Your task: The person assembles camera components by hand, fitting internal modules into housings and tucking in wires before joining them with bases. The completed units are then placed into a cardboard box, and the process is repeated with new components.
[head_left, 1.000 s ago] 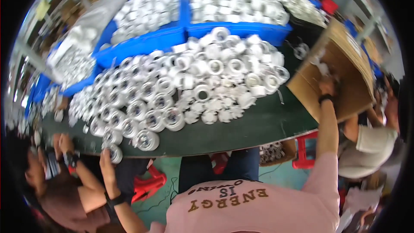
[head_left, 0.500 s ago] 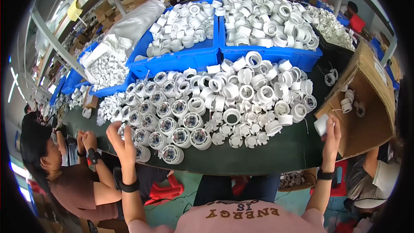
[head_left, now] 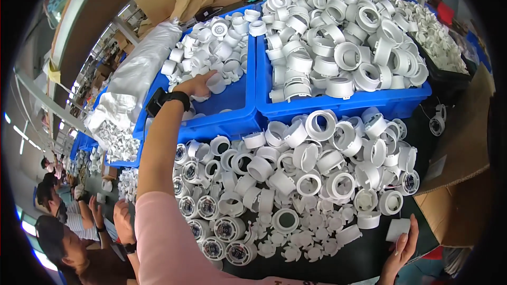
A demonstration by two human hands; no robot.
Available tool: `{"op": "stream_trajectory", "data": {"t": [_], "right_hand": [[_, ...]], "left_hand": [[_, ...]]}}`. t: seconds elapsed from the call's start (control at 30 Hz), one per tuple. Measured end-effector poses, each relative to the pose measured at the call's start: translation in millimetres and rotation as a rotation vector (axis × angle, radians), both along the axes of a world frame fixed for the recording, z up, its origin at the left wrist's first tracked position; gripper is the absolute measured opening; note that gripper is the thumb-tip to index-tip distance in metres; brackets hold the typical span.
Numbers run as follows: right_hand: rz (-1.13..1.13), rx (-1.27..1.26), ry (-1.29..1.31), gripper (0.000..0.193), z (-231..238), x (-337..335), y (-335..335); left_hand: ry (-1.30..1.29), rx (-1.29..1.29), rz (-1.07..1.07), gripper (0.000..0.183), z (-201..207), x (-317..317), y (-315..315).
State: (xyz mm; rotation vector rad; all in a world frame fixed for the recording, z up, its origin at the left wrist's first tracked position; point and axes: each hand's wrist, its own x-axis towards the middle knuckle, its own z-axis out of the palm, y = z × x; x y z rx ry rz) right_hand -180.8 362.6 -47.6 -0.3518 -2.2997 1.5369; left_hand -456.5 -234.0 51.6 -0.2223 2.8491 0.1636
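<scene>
Grips?
– Left hand (head_left: 197, 85) curled on white cup (head_left: 216, 83), blue bin (head_left: 226, 125) beneath.
– Right?
– Right hand (head_left: 404, 245) loosely pinching white cap (head_left: 397, 229), fingers nearly straight; white ring pile (head_left: 281, 180) left of it.

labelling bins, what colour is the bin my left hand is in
Blue. The bin with your left hand in it shows best in the head view.

The right hand (head_left: 405, 245) hides one side of a white cup (head_left: 397, 228); its forearm (head_left: 389, 275) is cut off. The cardboard box (head_left: 460, 153) fades into the dark rim.
</scene>
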Motion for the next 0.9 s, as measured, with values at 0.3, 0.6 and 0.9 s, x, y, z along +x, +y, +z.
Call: {"op": "stream_trajectory", "data": {"t": [0.3, 0.6, 0.9], "right_hand": [[0.112, 0.235, -0.012, 0.044, 10.2, -12.0, -7.5], [0.090, 0.203, -0.090, 0.047, 10.8, -2.3, -0.3], [0.199, 0.234, 0.049, 0.046, 22.4, -12.0, -7.2]], "left_hand": [[-0.093, 0.370, 0.532, 0.086, -20.2, -59.2, 5.6], [0.077, 0.320, 0.538, 0.061, -27.5, -52.0, 35.9], [-0.700, 0.129, 0.425, 0.067, -27.0, -35.1, 58.7]]}}
